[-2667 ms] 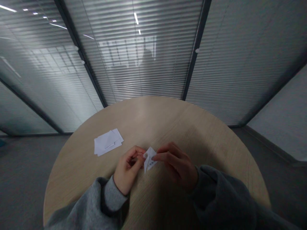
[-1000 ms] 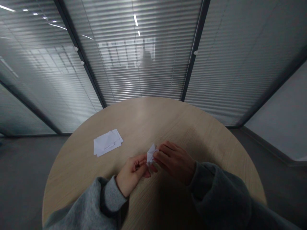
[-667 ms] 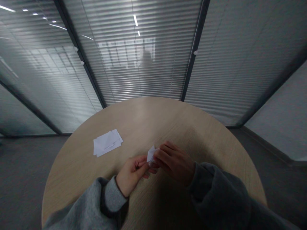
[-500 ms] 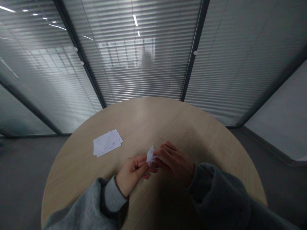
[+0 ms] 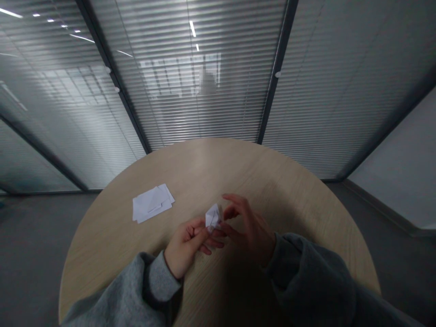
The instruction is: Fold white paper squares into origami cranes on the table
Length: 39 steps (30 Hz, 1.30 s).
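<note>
A small folded piece of white paper [image 5: 213,215] is pinched between the thumb and fingers of my left hand [image 5: 190,241], above the near middle of the table. Creases and pointed corners show on its upper face. On its right side is my right hand [image 5: 250,227], with the index finger raised and apart from the thumb. The right thumb tip is close to the paper's lower right edge; whether it touches cannot be made out. Left of the hands lies a loose stack of white paper sheets [image 5: 151,203].
The round wooden table [image 5: 211,168] has its far edge near a glass partition with horizontal blinds [image 5: 204,113]. Dark vertical frames [image 5: 272,91] divide the glass. A pale wall [image 5: 402,168] stands to the right, above grey carpet [image 5: 354,209].
The printed face of the folded paper was turned up earlier; a plain creased face shows now. My right fingers, earlier pinching the paper, have lifted and spread. The left hand keeps its grip.
</note>
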Tool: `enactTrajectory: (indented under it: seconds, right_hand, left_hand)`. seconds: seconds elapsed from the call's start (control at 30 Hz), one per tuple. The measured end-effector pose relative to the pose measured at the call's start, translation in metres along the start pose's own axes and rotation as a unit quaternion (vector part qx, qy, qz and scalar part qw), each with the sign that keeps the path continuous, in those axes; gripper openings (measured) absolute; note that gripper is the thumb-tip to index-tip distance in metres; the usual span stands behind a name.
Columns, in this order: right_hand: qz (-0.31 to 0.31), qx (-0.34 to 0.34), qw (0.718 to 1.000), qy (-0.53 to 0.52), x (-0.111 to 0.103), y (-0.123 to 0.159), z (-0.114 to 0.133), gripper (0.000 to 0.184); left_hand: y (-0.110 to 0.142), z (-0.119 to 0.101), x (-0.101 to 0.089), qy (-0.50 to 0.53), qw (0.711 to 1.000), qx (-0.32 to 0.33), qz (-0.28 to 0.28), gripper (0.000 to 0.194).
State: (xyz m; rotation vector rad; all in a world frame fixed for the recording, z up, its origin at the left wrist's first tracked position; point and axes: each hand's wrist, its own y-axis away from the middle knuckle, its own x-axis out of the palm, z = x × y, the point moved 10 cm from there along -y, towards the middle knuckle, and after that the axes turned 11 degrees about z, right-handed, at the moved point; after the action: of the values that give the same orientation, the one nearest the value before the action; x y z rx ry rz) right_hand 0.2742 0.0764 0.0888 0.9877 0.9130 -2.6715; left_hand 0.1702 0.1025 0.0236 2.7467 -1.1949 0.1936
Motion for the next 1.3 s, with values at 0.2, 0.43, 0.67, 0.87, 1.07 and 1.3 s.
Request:
enactTrajectory:
  seconds: [0.2, 0.43, 0.67, 0.87, 1.07, 1.3]
  right_hand:
    - [0.052, 0.202, 0.954, -0.214, 0.03, 0.003, -0.041, 0.027]
    - [0.042, 0.24, 0.91, -0.334, 0.041, 0.008, -0.049, 0.031]
    - [0.028, 0.248, 0.895, -0.37, 0.041, 0.009, -0.05, 0.031]
    - [0.02, 0.25, 0.894, -0.37, 0.038, 0.008, -0.05, 0.032]
    - [0.006, 0.25, 0.882, -0.4, 0.036, 0.008, -0.048, 0.034]
    - [-0.008, 0.246, 0.885, -0.395, 0.033, 0.008, -0.049, 0.038]
  left_hand:
    - [0.003, -0.007, -0.006, 0.028, 0.998, 0.031, -0.046, 0.048]
    - [0.004, -0.007, -0.001, 0.014, 0.999, 0.024, -0.045, 0.062]
    - [0.004, -0.009, 0.003, 0.016, 0.999, 0.04, -0.027, 0.055]
    - [0.005, -0.012, 0.006, 0.025, 0.997, 0.064, -0.016, 0.045]
    - [0.005, -0.01, 0.008, 0.02, 0.997, 0.071, 0.002, 0.037]
    - [0.005, -0.012, 0.011, 0.02, 0.996, 0.088, 0.009, 0.036]
